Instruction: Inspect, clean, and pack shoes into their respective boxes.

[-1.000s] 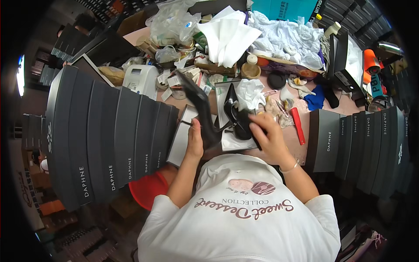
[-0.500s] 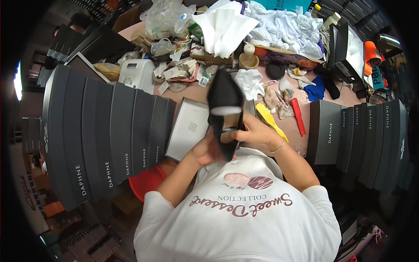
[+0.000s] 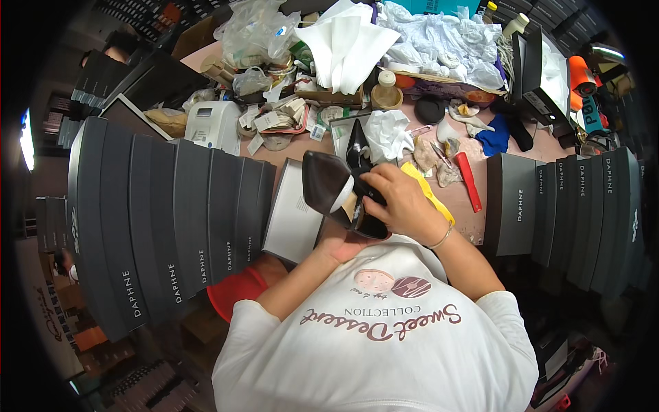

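Note:
A black pointed-toe shoe [image 3: 325,182] is held in front of my chest, its toe tilted up and to the left. A white piece shows at its opening. My left hand [image 3: 343,245] is closed around the heel end from below, its fingers mostly hidden. My right hand [image 3: 406,199] grips the shoe's right side with curled fingertips at the opening. Just beyond, a second black shoe [image 3: 356,143] lies in a box [image 3: 339,135] beside crumpled white paper [image 3: 388,135]. Left of the hands leans a grey box part with a pale inside [image 3: 296,214].
Stacked dark shoe boxes stand left [image 3: 154,226] and right [image 3: 511,206]. A yellow brush-like tool [image 3: 429,189] and a red-handled tool [image 3: 468,180] lie to the right. Farther back are a white label printer [image 3: 212,128], tags [image 3: 274,118], a jar [image 3: 386,93] and piled tissue paper [image 3: 439,44].
The shoe has turned from toe pointing away to toe tilted left. My right hand has moved up along its side. The second shoe and its box now show behind it.

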{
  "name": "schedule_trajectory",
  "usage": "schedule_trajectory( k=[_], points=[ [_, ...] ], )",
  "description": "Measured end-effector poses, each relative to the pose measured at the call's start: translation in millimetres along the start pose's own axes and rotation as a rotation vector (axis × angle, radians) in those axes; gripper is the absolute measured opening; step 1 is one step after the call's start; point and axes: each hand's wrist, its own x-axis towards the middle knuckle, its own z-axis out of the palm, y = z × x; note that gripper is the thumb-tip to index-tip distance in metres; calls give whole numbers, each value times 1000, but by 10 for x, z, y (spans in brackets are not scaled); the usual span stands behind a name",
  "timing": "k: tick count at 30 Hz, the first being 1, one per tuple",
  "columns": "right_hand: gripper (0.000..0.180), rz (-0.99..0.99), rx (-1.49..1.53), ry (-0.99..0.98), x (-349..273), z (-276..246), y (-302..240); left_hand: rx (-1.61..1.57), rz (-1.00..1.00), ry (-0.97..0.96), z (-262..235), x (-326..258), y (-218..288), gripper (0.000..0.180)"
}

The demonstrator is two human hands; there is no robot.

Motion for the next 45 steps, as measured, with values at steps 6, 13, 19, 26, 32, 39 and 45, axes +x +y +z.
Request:
schedule_trajectory(
  k=[6,13,19,26,32,39,45],
  points=[
    [21,-25,-234,317,181,-272,87,-241,-67,20,-298,117,-140,44],
    [33,155,186,122,-273,-325,134,-266,197,-47,-436,118,90,39],
    [28,75,168,-62,-471,1082,413,335,625,143,-76,92,173,34],
    [19,168,1070,-597,-106,313,223,637,598,21,-303,62,472,36],
    [24,-119,175,-47,-106,69,1,437,717,-183,-449,170,614,30],
    [22,24,888,-618,-195,298,264,554,649,-83,-540,116,422,28],
    [29,56,155,-68,-342,-170,278,104,513,-142,-524,141,520,37]
  ],
)
